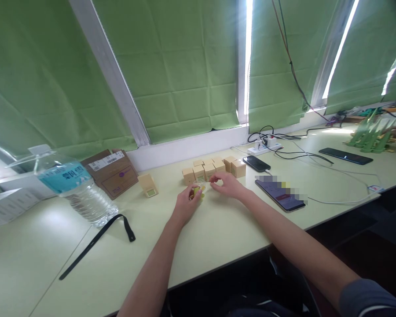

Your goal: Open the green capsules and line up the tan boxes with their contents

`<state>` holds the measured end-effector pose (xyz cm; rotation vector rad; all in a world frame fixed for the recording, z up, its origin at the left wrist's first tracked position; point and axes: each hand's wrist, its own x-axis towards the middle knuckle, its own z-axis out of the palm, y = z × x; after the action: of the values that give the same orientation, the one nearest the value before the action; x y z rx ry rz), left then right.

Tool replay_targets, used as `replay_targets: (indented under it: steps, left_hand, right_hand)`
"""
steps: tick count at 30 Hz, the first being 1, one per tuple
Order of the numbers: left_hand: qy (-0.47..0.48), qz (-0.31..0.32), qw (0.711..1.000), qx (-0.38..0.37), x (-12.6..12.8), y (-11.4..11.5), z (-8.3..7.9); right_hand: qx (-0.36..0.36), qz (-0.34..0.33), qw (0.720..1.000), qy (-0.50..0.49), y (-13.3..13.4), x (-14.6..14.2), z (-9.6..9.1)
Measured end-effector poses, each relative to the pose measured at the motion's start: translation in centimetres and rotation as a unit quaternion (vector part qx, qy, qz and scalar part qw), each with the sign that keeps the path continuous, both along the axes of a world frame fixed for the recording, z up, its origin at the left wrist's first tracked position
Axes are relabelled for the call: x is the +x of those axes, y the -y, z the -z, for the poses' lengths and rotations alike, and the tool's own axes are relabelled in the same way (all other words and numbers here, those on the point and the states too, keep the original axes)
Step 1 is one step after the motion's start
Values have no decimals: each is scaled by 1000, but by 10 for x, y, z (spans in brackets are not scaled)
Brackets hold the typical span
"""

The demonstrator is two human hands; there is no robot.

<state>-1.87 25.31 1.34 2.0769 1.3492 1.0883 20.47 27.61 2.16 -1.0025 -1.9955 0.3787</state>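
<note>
Both forearms [158,264] are reaching over the table [218,233], left hand [185,205] pinching a small yellow-green piece [198,192] at its fingertips, right hand [227,185] hovering just right of it, fingers curled narrow, apparently gripping nothing. Piece is sitting between the hands, nearer the left; row of wooden blocks [211,170] is lying just beyond both hands, running left-right, lone block [148,185] standing off to the left hand's left.

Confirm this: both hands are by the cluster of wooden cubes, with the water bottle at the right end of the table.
Not quite. The head view shows the water bottle at the left end of the table, not the right. The rest holds: the left hand, pinching a small yellow-green piece, and the right hand are by the cluster of wooden cubes.
</note>
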Motion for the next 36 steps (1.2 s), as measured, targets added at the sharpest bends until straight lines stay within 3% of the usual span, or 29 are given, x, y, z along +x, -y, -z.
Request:
replay_targets:
  steps: [4, 7, 14, 20, 29, 36]
  left_hand:
    - [13, 14, 1000, -2, 2, 3, -2]
    - [8, 38, 999, -4, 4, 5, -2]
    - [33, 65, 997, -12, 5, 5, -2]
    - [34, 8, 999, 0, 4, 6, -6]
    - [17, 1, 991, 131, 3, 4, -4]
    - [23, 0, 987, 161, 0, -1, -1]
  right_hand:
    - [-8, -79, 994, 73, 14, -15, -5]
    - [-18, -102, 987, 124, 18, -23, -3]
    - [-7, -98, 991, 86, 19, -27, 0]
    - [-36, -60, 997, 25, 17, -24, 0]
    - [-64, -48, 997, -8, 15, -23, -2]
    - [-69, -52, 996, -7, 17, -23, -4]
